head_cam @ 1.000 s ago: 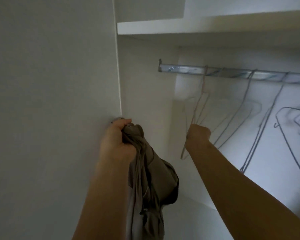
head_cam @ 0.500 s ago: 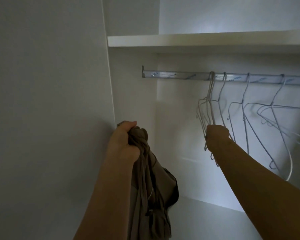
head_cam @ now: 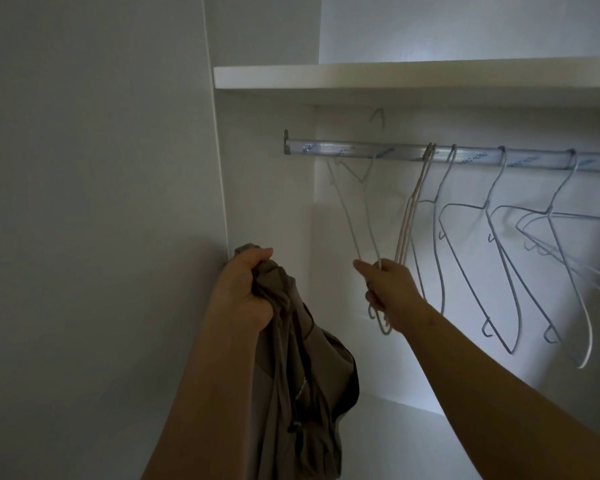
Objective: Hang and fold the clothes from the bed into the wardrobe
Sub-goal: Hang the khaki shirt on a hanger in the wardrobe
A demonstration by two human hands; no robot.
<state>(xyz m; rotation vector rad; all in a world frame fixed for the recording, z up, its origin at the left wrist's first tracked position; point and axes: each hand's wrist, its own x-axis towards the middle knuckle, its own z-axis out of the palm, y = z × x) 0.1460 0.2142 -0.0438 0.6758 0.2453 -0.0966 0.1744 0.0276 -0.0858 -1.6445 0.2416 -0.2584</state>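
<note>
The open wardrobe (head_cam: 267,188) fills the view, white inside and dimly lit, with a shelf (head_cam: 395,76) across the top. Just beneath the shelf, a metal rail (head_cam: 343,152) runs from the left wall off to the right. The left stretch of the rail is bare. The spare hangers (head_cam: 486,203) hang from its middle rightward, with two pale ones pressed together at the left of the row.

At the near left, a brown garment (head_cam: 305,368) hangs in a bunched rope from the left hand (head_cam: 243,292). That grip is clenched round the gathered top of the cloth and is held high beside the wardrobe's edge, probably to keep the fabric off the floor and ready for threading. So the garment is off the bed and not yet hung.

The right hand (head_cam: 387,289) reaches further in. Its grip pinches the lower end of one wire hanger (head_cam: 371,223), fingers curled about the wire. That hanger is blurred, and its hook seems to sit above the rail, apparently lifted free. The likely reason is to bring it to the garment.
</note>
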